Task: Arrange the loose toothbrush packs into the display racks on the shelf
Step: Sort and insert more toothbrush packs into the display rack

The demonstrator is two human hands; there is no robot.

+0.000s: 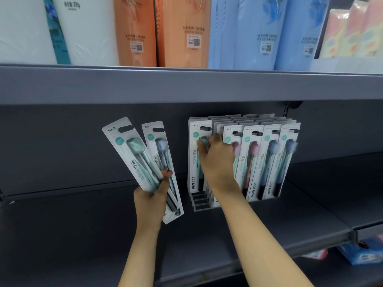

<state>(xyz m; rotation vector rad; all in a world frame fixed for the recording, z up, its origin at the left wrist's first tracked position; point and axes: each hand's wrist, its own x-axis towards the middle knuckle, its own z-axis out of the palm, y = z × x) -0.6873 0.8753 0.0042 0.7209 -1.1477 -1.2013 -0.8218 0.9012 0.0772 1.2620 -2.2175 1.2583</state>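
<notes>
Head view shows the right hand (215,160) reaching into the grey display rack (200,201) on the dark shelf (83,224), its fingers (202,147) curled round the top of the leftmost green toothbrush pack (193,162), which stands upright in the front row beside packs with pink (251,162) and blue brushes (271,162). More rows of packs stand behind. The left hand (151,199) waits to the left of the rack, its fingers (166,175) gripping two loose packs fanned apart: a green one (128,150) in front and a dark blue one (160,154) behind. Above, on the upper shelf (186,85), stand large white, orange and blue packages. The risk I judge here: the green pack may not be seated in its slot, so letting go early could tip it forward. The fanned pair is held only near the lower ends, so the rear pack could slide out.
</notes>
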